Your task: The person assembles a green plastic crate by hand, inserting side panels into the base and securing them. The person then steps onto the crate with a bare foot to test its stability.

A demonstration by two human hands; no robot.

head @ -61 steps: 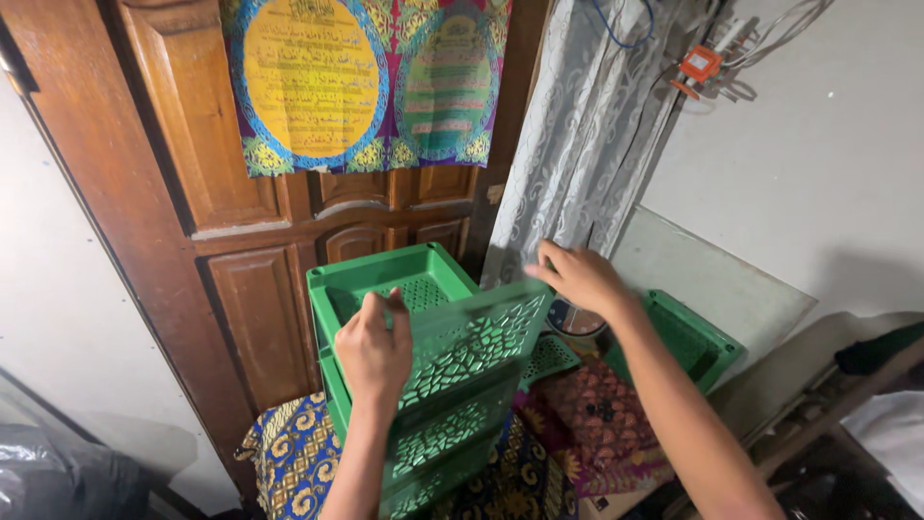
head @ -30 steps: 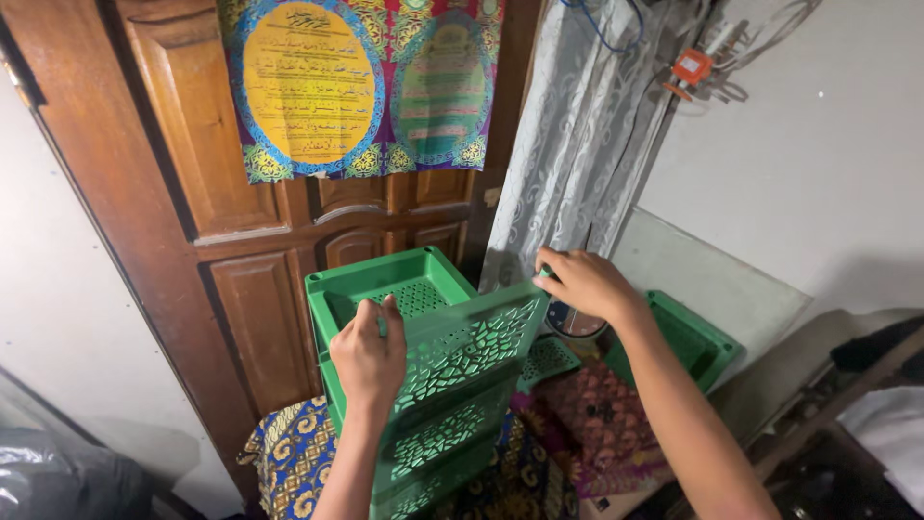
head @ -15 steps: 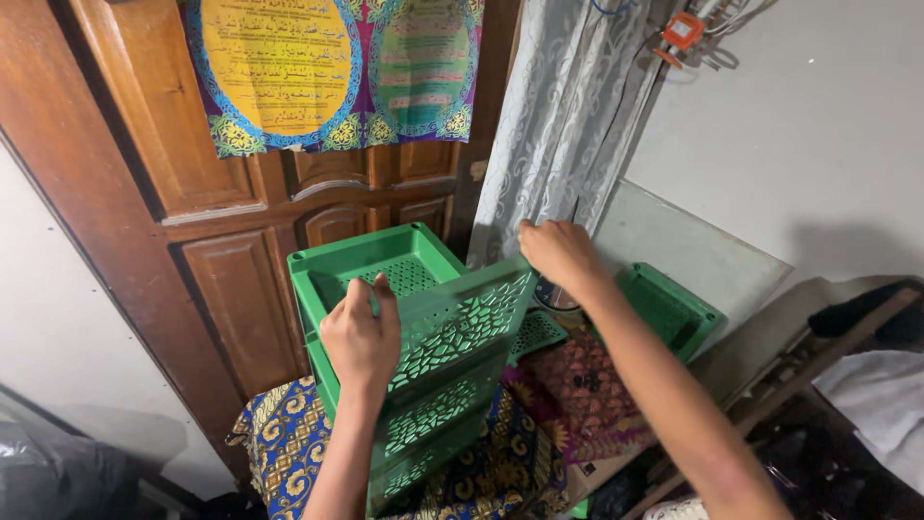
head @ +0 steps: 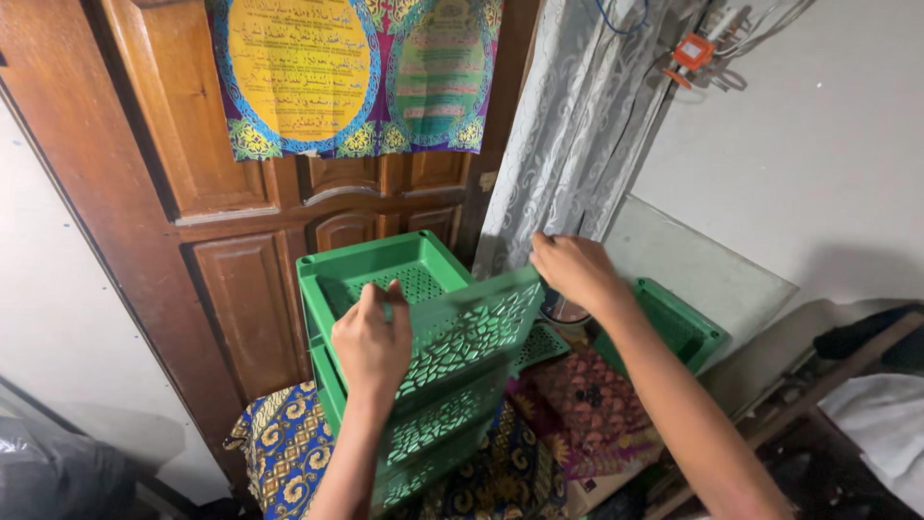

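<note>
A green plastic rack [head: 460, 332] with perforated shelves stands in front of a wooden door. Its top tray [head: 404, 262] has a lattice front wall. My left hand [head: 372, 345] grips the near left corner of that front wall. My right hand [head: 575, 271] is closed on the far right top corner of the same wall. Lower green shelves [head: 438, 429] show beneath my left forearm, partly hidden by it.
A brown panelled wooden door [head: 245, 279] with a colourful poster [head: 356, 67] stands behind. A grey lace curtain [head: 577, 135] hangs at right. Another green tray [head: 674, 327] lies right of the rack. Patterned cloths [head: 289, 448] lie below; a white wall and clutter are at right.
The view has drifted slightly, so the rack and hands sit a little lower and further right in the picture. Both hands keep their grip on the rack's top front wall.
</note>
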